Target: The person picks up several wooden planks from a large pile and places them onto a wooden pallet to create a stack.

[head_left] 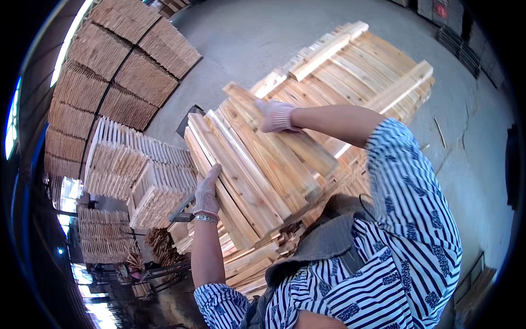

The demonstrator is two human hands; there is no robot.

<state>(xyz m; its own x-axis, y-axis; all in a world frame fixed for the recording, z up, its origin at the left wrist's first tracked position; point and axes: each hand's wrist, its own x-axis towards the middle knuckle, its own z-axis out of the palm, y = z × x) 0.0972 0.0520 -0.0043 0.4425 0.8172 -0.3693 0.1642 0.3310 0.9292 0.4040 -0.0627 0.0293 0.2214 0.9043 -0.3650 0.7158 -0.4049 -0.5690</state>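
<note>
Well, from where I stand, the plank (311, 152) lies askew on top of the row (246, 164), crossing the boards below it, one end toward the far side and the other near the worker's body. The right hand (278, 117), in a pale knit glove, lies across it, its grip apparently closed on the wood, though the fingers' undersides are hidden from me. The left hand (206, 192), gloved too, rests against the row's outermost board (219, 203); whether that grip clasps or merely presses, I can't tell.

I'd judge the plank stiff and fairly light for its length, dry, unlikely to break, but apt to slide on its smooth neighbours and perhaps to leave splinters. It should carry best taken around both long edges near the middle, where it balances; held by one end, it would probably dip.

I make out no box or bin around the hands; the wood sits in open piles. Beyond the row, a broad stack (378, 64) carries two battens (331, 53) laid crosswise. To the worker's left, a pale stack (118, 156) stands near a tall brown bundle (120, 49) bound by a dark strap (127, 59), and loose strips (255, 266) lie below the row
</note>
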